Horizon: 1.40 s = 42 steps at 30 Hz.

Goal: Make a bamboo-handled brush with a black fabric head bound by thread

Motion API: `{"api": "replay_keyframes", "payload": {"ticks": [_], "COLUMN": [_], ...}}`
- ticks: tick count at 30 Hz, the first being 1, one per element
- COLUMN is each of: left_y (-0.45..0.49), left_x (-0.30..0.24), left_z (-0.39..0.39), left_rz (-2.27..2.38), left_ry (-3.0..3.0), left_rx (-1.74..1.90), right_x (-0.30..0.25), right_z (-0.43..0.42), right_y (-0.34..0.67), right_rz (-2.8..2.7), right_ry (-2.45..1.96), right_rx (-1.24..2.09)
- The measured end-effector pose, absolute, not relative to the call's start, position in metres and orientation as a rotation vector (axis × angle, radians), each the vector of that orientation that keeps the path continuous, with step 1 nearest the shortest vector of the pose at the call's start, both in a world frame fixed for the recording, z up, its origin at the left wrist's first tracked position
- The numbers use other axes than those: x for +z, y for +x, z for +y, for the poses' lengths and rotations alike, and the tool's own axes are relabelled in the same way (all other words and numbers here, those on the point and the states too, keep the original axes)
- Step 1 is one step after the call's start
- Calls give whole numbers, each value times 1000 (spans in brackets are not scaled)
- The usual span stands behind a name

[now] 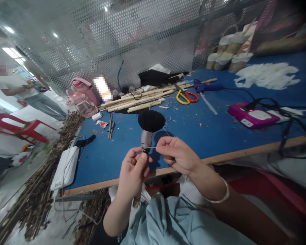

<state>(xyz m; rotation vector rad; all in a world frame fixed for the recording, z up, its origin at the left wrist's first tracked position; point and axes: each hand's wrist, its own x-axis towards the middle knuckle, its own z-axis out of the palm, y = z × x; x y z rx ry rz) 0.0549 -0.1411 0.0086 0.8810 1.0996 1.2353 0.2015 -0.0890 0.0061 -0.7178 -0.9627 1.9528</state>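
Note:
My left hand (133,170) is closed around the stick handle of a brush (149,125) with a round black head and a grey wrapped neck, held upright over the near edge of the blue table (122,149). My right hand (177,153) pinches a thin thread (153,147) that runs across to the brush's neck. A bangle sits on my right wrist.
Bamboo sticks (140,98), yellow and red scissors (185,97), a blue glue gun (206,86), a purple device (251,117) with black cables and white cloth pieces (267,75) lie on the table. A white box (66,166) sits at the left corner. A person stands far left by a red chair (17,127).

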Motion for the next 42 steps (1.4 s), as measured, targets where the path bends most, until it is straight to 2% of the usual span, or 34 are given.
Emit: {"api": "replay_keyframes", "payload": {"ticks": [6, 18, 25, 28, 34, 38, 42], "left_y": [53, 48, 46, 49, 60, 62, 59], "left_x": [11, 15, 5, 5, 3, -5, -3], "left_z": [-143, -139, -141, -142, -148, -145, -140], "left_rz": [1067, 764, 611, 804, 1393, 1452, 1360], "left_ry": [812, 458, 559, 704, 1177, 1319, 1148], "left_rx": [1179, 1029, 958, 935, 1359, 1407, 1404], "right_x": [1, -3, 3, 2, 0, 3, 4], "right_z": [-89, -90, -89, -88, -82, -83, -84], "right_y": [202, 192, 191, 190, 182, 179, 186], "right_rz": [-760, -886, -961, -1071, -1092, -1170, -1228], "right_ry": [-627, -788, -572, -585, -769, -754, -744], "right_rx": [2153, 1981, 2059, 2034, 1867, 1828, 1824]}}
